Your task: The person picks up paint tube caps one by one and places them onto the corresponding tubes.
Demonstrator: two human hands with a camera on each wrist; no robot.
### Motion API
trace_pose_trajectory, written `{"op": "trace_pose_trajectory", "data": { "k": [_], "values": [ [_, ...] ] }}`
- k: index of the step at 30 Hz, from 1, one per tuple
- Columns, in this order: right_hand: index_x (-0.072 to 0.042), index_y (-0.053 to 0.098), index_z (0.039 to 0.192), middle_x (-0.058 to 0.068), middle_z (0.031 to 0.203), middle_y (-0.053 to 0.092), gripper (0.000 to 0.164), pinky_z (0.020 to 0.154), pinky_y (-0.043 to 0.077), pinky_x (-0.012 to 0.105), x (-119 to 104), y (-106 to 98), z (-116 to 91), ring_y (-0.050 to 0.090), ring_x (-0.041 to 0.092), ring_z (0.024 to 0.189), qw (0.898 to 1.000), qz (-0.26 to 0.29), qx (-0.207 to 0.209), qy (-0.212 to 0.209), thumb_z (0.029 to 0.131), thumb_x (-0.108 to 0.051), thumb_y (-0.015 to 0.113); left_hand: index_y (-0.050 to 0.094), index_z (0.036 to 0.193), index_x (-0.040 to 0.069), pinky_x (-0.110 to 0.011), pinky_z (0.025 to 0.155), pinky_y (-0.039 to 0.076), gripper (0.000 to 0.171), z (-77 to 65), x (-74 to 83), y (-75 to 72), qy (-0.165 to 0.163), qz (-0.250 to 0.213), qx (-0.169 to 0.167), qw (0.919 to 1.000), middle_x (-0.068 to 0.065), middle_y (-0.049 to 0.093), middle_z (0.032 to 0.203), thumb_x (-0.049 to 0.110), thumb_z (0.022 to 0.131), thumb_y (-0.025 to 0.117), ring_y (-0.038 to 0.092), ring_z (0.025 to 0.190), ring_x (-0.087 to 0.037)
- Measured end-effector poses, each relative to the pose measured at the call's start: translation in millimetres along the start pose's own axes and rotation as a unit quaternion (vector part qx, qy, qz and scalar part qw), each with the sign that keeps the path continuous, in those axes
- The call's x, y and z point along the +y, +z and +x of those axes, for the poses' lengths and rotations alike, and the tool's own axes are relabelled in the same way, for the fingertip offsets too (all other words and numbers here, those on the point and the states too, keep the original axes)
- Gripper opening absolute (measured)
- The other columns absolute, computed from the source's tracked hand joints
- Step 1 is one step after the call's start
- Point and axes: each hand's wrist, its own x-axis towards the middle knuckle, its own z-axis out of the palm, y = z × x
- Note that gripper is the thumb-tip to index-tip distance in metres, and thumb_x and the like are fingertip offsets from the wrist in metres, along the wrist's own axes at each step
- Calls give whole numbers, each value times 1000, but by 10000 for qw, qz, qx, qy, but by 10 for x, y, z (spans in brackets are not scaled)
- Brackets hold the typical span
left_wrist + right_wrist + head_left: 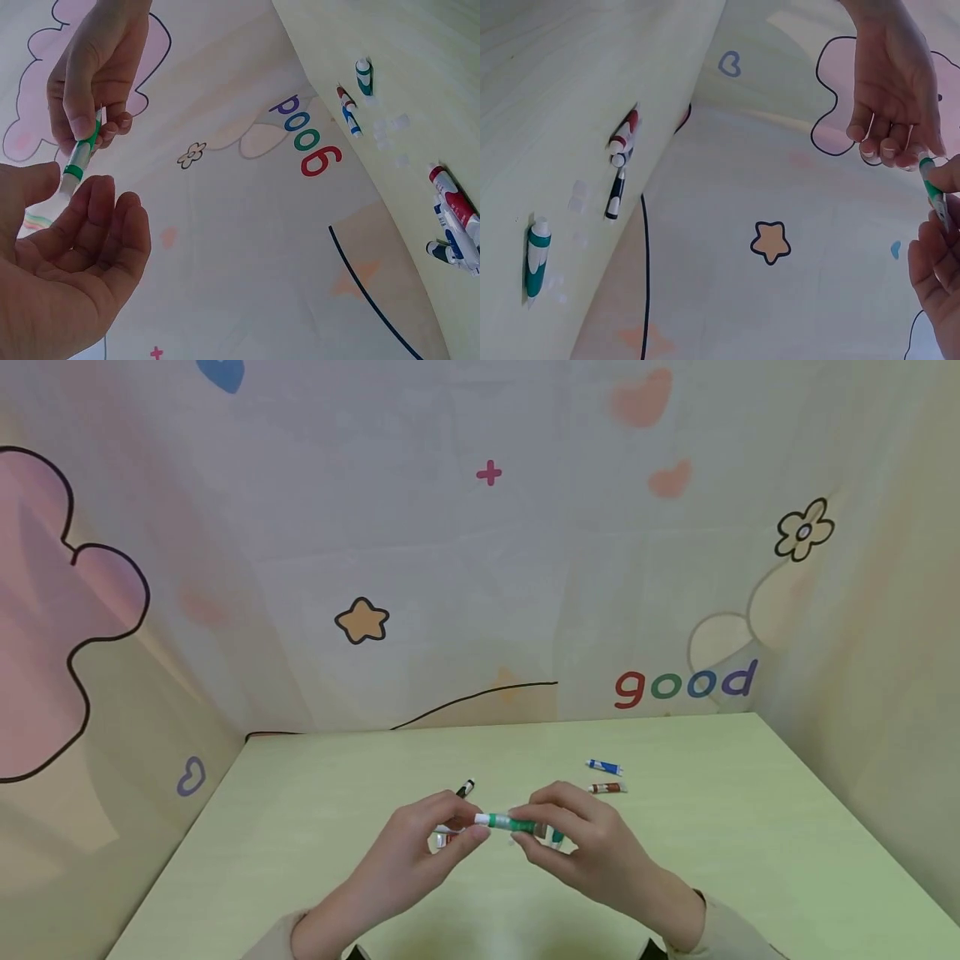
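Observation:
A small green paint tube (521, 825) with a white cap (482, 819) is held above the table, its cap pointing left. My right hand (592, 839) pinches the tube's body between thumb and fingers. Around the cap end is my left hand (423, 843), its thumb and index finger on either side of the cap. In the left wrist view, the fingers of the left hand (82, 255) are spread, with a gap between thumb and index finger. Whether a fingertip touches the cap is hard to tell.
On the table (337, 785) lie a blue tube (603, 767) and a brown tube (607, 787) at the back right. A dark green tube (536, 259) lies beneath the right hand. Towards the left are a black tube (466, 788), a red tube (454, 196) and a white tube (454, 234).

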Motion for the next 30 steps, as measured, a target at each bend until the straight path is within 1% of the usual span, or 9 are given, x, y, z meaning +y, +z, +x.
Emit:
{"op": "trace_pose_trajectory", "data": {
  "k": [2, 6, 13, 16, 19, 22, 26, 28, 30],
  "values": [
    [-3, 72, 105, 4, 94, 62, 20, 68, 51, 12, -1, 12, 8, 61, 9, 70, 10000, -9, 16, -57, 99, -20, 66, 71, 99, 20, -25, 66, 50, 7, -2, -9, 7, 7, -25, 27, 10000, 15, 63, 90, 26, 100, 66, 56, 76, -6],
    [-3, 72, 105, 4, 94, 62, 20, 67, 51, 13, -4, 27, 12, 60, 8, 71, 10000, 50, 8, -32, 99, -21, 66, 70, 100, 19, -24, 64, 49, 7, -2, -13, 13, 227, 33, 92, 9997, 13, 61, 88, 23, 101, 65, 55, 74, -5],
    [-5, 72, 107, 2, 96, 65, 16, 67, 51, 13, -8, 35, -27, 60, 7, 73, 9968, 630, -154, 474, 96, -16, 71, 68, 104, 20, -22, 64, 50, 6, -10, -7, 14, 597, 208, 129, 9979, 13, 60, 92, 17, 99, 66, 56, 77, -4],
    [-6, 72, 107, 1, 97, 65, 15, 67, 51, 13, -13, 32, -39, 60, 7, 74, 9947, 774, -196, 641, 95, -14, 72, 67, 105, 21, -21, 63, 49, 7, -13, -13, 15, 652, 244, 136, 9975, 12, 60, 92, 16, 99, 66, 55, 76, -4],
    [-7, 72, 107, 1, 96, 64, 16, 67, 51, 14, -15, 28, -43, 60, 7, 74, 9959, 606, -183, 650, 96, -18, 70, 68, 105, 22, -23, 67, 51, 6, -11, -22, 0, 420, 79, 1, 9991, 13, 62, 93, 20, 99, 67, 57, 77, -5],
    [-6, 73, 105, 1, 96, 63, 20, 67, 52, 15, -13, 28, -36, 60, 6, 74, 9987, 180, -134, 453, 99, -23, 66, 68, 105, 22, -28, 74, 55, 6, -1, -30, -40, -61, -315, -198, 9993, 12, 65, 94, 25, 100, 65, 64, 80, -6],
    [-5, 73, 104, 1, 96, 63, 20, 68, 53, 16, -19, 37, -20, 61, 7, 74, 9995, -261, -130, 114, 99, -22, 64, 68, 102, 17, -32, 81, 57, 14, 12, -27, -92, -690, -713, -399, 9943, 9, 69, 95, 30, 102, 62, 70, 84, -9],
    [-5, 73, 104, 1, 97, 62, 19, 68, 53, 16, -27, 40, -19, 62, 6, 75, 9994, -292, -180, 90, 99, -21, 64, 69, 102, 15, -32, 82, 57, 18, 9, -22, -95, -856, -764, -468, 9923, 8, 70, 94, 31, 102, 61, 70, 85, -10],
    [-5, 73, 104, 1, 97, 62, 19, 68, 53, 16, -39, 43, -23, 61, 6, 76, 9993, -264, -240, 149, 98, -21, 64, 69, 102, 15, -32, 82, 57, 18, 2, -10, -88, -929, -772, -510, 9914, 9, 70, 94, 31, 102, 61, 70, 86, -10]
  ]
}}
